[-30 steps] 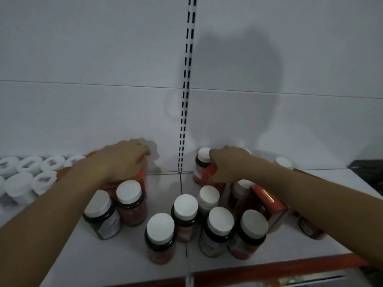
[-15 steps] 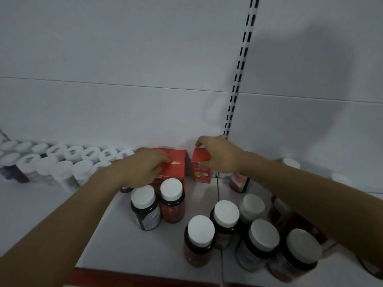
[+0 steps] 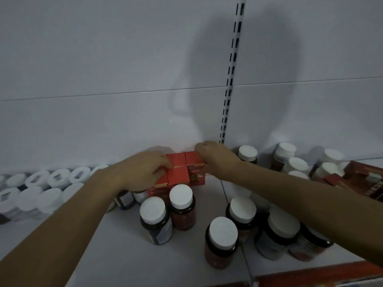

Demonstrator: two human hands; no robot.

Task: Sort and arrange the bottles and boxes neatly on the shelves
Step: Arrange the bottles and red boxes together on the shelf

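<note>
**A:** Where do the boxes sit?

**B:** At the back of the white metal shelf [image 3: 93, 241], close to the white back panel [image 3: 103, 121]. The right hand [image 3: 217, 160] curls its fingers over the top of the small red cardboard box [image 3: 194, 175]. That box touches the wider red cardboard box [image 3: 177, 170] side to side. The left hand [image 3: 145, 171] holds the wider one, fingers bent over its top and thumb at the front edge.

**A:** How will they handle?

**B:** Light, I'd judge, and stiff only at the folds. Thin card dents if squeezed mid-face, so grip near the top corners. Smooth card should slide easily on that shelf, so pushing them flush beats lifting.

**A:** And the bottles?

**B:** The dark round bottles with white caps [image 3: 182, 206] stand loose in front. They are probably heavier and hard-walled, and a forearm could tip them. Take each around the cap or shoulder.
</note>
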